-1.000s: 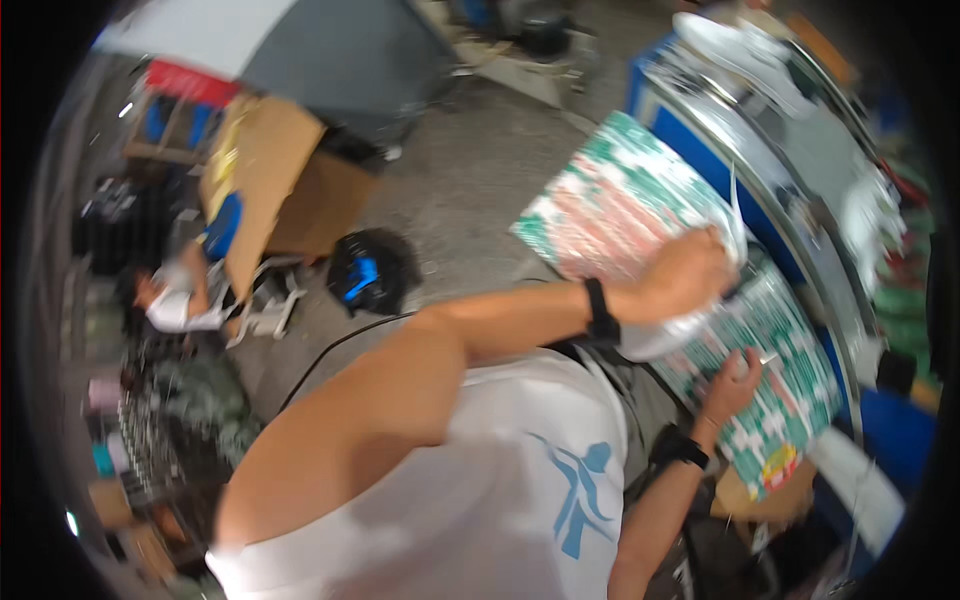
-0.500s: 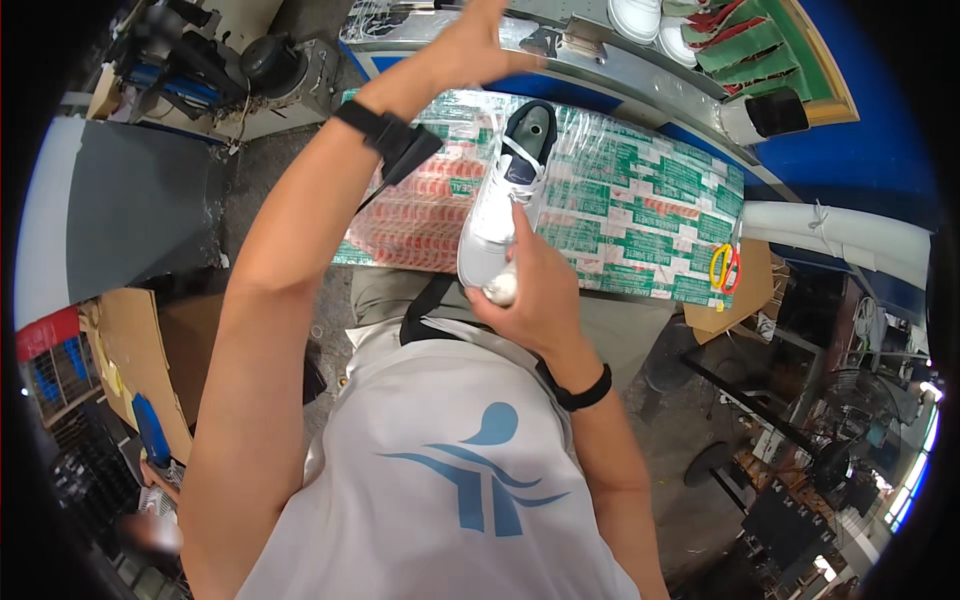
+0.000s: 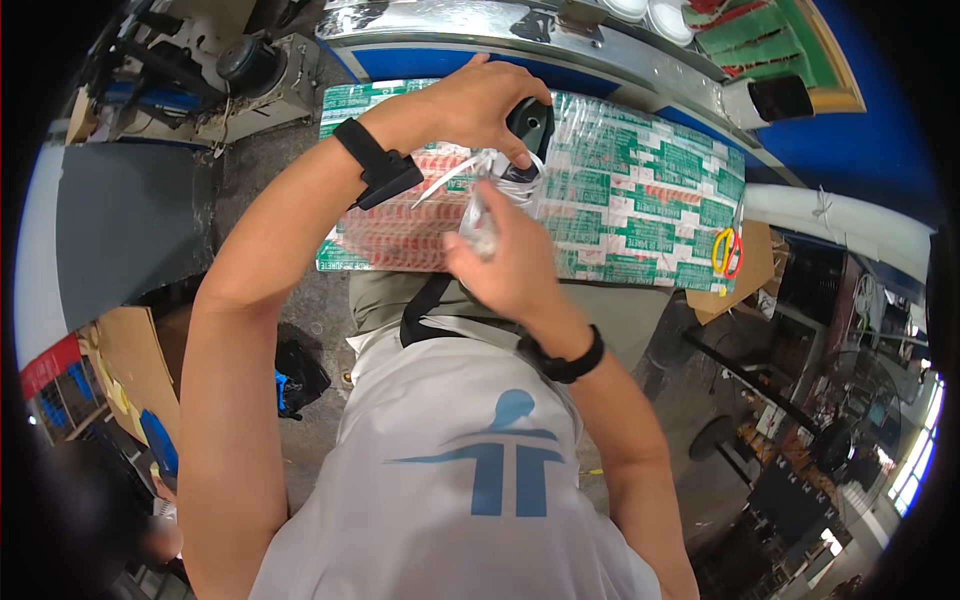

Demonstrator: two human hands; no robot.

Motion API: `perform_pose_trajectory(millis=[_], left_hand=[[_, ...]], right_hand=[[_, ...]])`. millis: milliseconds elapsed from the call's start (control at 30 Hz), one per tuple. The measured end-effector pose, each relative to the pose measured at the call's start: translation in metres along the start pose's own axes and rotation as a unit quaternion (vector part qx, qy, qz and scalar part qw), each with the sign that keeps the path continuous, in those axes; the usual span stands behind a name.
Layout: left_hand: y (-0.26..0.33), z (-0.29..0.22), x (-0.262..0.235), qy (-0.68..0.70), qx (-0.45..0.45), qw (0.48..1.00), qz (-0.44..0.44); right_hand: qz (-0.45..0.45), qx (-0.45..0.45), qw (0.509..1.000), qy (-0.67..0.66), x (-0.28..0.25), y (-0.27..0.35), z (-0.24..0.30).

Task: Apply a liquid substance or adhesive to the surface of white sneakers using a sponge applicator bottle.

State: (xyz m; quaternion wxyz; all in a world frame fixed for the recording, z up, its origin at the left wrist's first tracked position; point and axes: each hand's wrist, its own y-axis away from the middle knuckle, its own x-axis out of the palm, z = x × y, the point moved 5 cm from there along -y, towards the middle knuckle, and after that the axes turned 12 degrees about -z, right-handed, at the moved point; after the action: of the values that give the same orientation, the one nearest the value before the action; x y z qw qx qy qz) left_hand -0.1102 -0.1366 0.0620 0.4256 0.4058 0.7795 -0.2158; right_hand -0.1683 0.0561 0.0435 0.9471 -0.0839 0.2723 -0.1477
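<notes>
A white lace-up sneaker (image 3: 476, 208) with a dark lining lies on the covered board, its toe toward me and its opening away. Reaching over from the left, my left hand (image 3: 488, 108) grips it at the collar, thumb near the tongue and fingers at the far edge. A loose white lace (image 3: 440, 184) sticks out to the left. My right hand (image 3: 515, 262), slightly blurred, is over the toe end. Between its thumb and fingers is a small whitish wad (image 3: 483, 241), perhaps cloth or paper; the hand hides part of the toe.
The board (image 3: 640, 200) is wrapped in green, white and red printed tape. Yellow-and-red scissors (image 3: 728, 254) lie at its right end. Beyond runs a metal-edged blue bench (image 3: 440, 28) with white shoes (image 3: 668, 22) and a green rack (image 3: 760, 40).
My left hand has come down from beyond the board onto the sneaker's collar. My right hand has moved slightly away from me over the toe. The lace now sticks out to the left.
</notes>
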Motion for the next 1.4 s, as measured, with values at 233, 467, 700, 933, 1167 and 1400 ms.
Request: perform_pose_trajectory(millis=[233, 467, 700, 933, 1167, 1400], left_hand=[[-0.001, 0.007, 0.006, -0.01, 0.004, 1.0, -0.016], [0.01, 0.007, 0.006, 0.115, -0.009, 0.993, -0.004], [0.007, 0.0, 0.022, 0.085, -0.008, 0.996, -0.019], [0.011, 0.004, 0.022, 0.162, -0.014, 0.985, -0.05], [0.016, 0.011, 0.026, 0.187, -0.007, 0.979, -0.077], [0.016, 0.011, 0.03, 0.231, -0.012, 0.97, -0.069]], right_hand=[[0.296, 0.053, 0.949, -0.094, 0.018, 0.052, 0.027], [0.011, 0.031, 0.999, -0.01, -0.063, 0.033, -0.029], [-0.007, -0.057, 0.995, 0.078, -0.055, 0.016, -0.043], [0.067, -0.085, 0.981, 0.159, -0.074, 0.01, -0.023], [0.134, 0.057, 0.987, 0.069, -0.112, 0.113, 0.002], [0.064, 0.102, 0.993, 0.012, -0.08, 0.065, -0.026]])
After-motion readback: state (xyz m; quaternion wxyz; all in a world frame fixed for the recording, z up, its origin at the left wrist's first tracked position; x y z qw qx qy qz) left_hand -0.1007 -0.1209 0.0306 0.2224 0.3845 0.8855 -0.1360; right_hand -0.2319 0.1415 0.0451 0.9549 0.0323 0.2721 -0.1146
